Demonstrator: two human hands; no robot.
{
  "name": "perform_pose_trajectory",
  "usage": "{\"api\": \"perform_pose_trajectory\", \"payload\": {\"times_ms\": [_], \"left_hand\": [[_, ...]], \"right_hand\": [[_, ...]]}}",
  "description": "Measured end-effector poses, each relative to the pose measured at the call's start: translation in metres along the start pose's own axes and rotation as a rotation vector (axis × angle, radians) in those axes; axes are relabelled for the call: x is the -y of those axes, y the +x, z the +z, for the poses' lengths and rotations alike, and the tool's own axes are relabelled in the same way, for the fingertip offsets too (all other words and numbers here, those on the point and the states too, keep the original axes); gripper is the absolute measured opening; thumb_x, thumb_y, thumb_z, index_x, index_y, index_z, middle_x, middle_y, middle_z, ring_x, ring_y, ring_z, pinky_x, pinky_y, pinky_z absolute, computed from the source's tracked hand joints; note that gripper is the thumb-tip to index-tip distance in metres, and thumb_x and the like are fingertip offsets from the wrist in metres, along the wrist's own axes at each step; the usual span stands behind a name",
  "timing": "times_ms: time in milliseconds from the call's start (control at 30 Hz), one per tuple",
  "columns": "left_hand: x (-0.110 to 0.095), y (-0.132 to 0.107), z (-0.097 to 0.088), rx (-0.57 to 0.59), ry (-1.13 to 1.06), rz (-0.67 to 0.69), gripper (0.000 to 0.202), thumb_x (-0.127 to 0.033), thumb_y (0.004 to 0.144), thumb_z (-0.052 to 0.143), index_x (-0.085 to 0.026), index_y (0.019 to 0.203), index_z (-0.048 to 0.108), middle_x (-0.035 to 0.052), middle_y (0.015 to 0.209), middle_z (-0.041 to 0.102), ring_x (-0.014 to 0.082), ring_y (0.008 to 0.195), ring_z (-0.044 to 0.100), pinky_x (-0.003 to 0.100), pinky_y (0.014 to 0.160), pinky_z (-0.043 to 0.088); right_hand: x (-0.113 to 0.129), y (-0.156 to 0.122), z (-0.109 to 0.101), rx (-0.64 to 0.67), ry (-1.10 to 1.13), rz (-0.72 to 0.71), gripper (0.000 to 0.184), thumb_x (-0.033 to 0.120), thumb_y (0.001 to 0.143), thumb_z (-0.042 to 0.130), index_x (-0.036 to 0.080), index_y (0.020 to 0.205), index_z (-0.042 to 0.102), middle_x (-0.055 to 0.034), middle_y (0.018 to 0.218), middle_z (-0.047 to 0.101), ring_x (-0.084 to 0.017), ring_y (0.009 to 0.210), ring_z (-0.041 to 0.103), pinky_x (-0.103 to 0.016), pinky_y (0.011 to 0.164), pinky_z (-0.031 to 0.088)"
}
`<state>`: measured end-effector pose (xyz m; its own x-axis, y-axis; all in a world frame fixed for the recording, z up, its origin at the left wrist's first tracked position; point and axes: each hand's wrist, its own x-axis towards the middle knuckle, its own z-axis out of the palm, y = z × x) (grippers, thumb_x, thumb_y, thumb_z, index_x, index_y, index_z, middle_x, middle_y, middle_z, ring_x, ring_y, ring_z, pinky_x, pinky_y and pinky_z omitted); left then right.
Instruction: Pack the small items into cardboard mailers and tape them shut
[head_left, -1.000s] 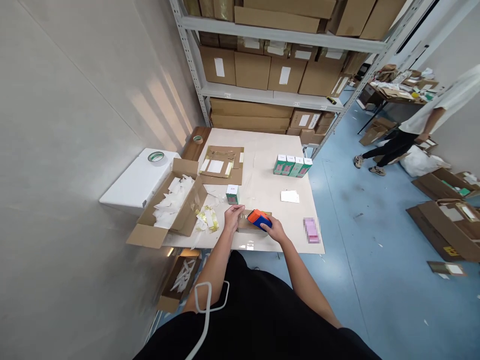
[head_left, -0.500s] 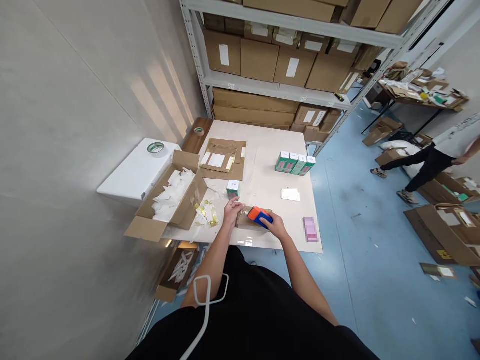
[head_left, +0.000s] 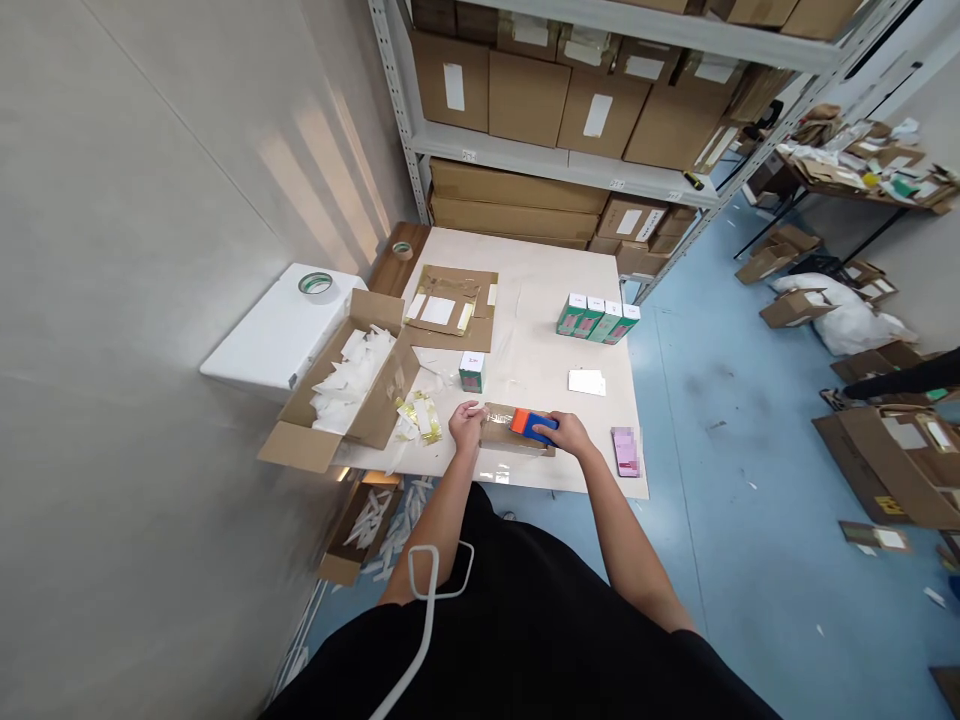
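A small brown cardboard box (head_left: 496, 432) lies near the front edge of the table, with shiny clear tape on its top. My right hand (head_left: 570, 434) is wrapped around an orange and blue tape dispenser (head_left: 534, 424), whose orange end rests on or just over the box top. At the box's left end, my left hand (head_left: 466, 426) grips the edge with its fingers drawn in. Just beyond that hand stands a green and white small carton (head_left: 472, 371). Yellow-and-white tape scraps (head_left: 421, 417) lie to its left.
Several green cartons (head_left: 598, 320) stand in a row at the right, with white cards (head_left: 586, 382) and a pink pack (head_left: 625, 452) nearer me. Flattened cardboard (head_left: 450, 308) lies at the back left. An open box of white paper (head_left: 352, 385) overhangs the left edge. Shelving (head_left: 525, 150) stands behind.
The tape dispenser has turned flatter and sits over the box's right half. My left hand's fingers have closed in at the box's left end. The co-worker at the right has moved mostly out of view.
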<state>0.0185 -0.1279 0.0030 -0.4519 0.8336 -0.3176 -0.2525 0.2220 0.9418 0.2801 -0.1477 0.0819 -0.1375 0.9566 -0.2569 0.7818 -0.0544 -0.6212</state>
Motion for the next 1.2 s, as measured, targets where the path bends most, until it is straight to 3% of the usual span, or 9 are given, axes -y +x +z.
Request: {"api": "perform_pose_trajectory", "payload": {"times_ms": [100,300,567,833,1033,1133,1200], "left_hand": [[0.008,0.007,-0.006,-0.098,0.014,-0.006,0.033,-0.032,0.063,0.084,-0.020,0.090,0.070,-0.0001,0.070,0.068,0.0182,0.072,0.067,0.029,0.073,0.052],[0.026,0.018,-0.021,-0.121,0.031,-0.051,0.037,-0.032,0.058,0.086,-0.021,0.090,0.070,0.0004,0.073,0.071,0.0190,0.076,0.069,0.031,0.079,0.053],[0.059,0.025,-0.023,-0.251,0.088,-0.163,0.035,-0.029,0.056,0.085,-0.021,0.083,0.066,-0.0016,0.074,0.067,0.0171,0.075,0.066,0.030,0.081,0.051],[0.087,0.036,-0.021,-0.256,0.171,-0.278,0.032,-0.025,0.058,0.083,-0.020,0.084,0.066,0.0002,0.079,0.069,0.0162,0.076,0.067,0.028,0.078,0.053],[0.100,0.035,-0.017,-0.150,0.294,-0.382,0.039,-0.033,0.069,0.083,-0.016,0.102,0.069,0.0059,0.085,0.073,0.0196,0.078,0.072,0.029,0.071,0.056],[0.098,0.033,-0.027,-0.098,0.409,-0.412,0.049,-0.032,0.074,0.081,-0.015,0.117,0.068,0.0134,0.100,0.075,0.0268,0.092,0.074,0.036,0.078,0.058],[0.092,0.033,-0.035,-0.081,0.478,-0.384,0.053,-0.029,0.077,0.078,-0.017,0.127,0.065,0.0173,0.121,0.072,0.0308,0.112,0.070,0.040,0.092,0.056]], "right_hand": [[-0.010,0.000,-0.001,0.029,-0.053,0.050,0.042,0.064,0.086,0.073,0.022,0.087,0.077,-0.0060,0.083,0.077,-0.021,0.074,0.068,-0.027,0.061,0.039],[-0.031,0.009,0.014,-0.005,-0.127,0.098,0.036,0.060,0.084,0.075,0.024,0.085,0.076,-0.0056,0.082,0.076,-0.021,0.075,0.067,-0.027,0.059,0.037],[-0.027,0.031,0.023,0.060,-0.226,0.108,0.041,0.063,0.082,0.076,0.022,0.081,0.075,-0.0085,0.083,0.076,-0.022,0.077,0.069,-0.028,0.058,0.037],[-0.014,0.039,0.022,0.116,-0.291,0.160,0.040,0.062,0.085,0.074,0.022,0.086,0.076,-0.0120,0.092,0.077,-0.025,0.083,0.069,-0.030,0.061,0.040],[-0.006,0.038,0.020,0.150,-0.319,0.197,0.046,0.065,0.088,0.070,0.020,0.093,0.076,-0.0115,0.097,0.077,-0.025,0.089,0.070,-0.029,0.065,0.042],[-0.002,0.038,0.017,0.186,-0.347,0.230,0.048,0.066,0.090,0.067,0.020,0.099,0.076,-0.0100,0.102,0.077,-0.023,0.094,0.070,-0.027,0.067,0.042],[0.000,0.037,0.015,0.207,-0.353,0.240,0.048,0.065,0.091,0.066,0.020,0.101,0.076,-0.0101,0.105,0.077,-0.023,0.096,0.070,-0.027,0.068,0.043]]}}
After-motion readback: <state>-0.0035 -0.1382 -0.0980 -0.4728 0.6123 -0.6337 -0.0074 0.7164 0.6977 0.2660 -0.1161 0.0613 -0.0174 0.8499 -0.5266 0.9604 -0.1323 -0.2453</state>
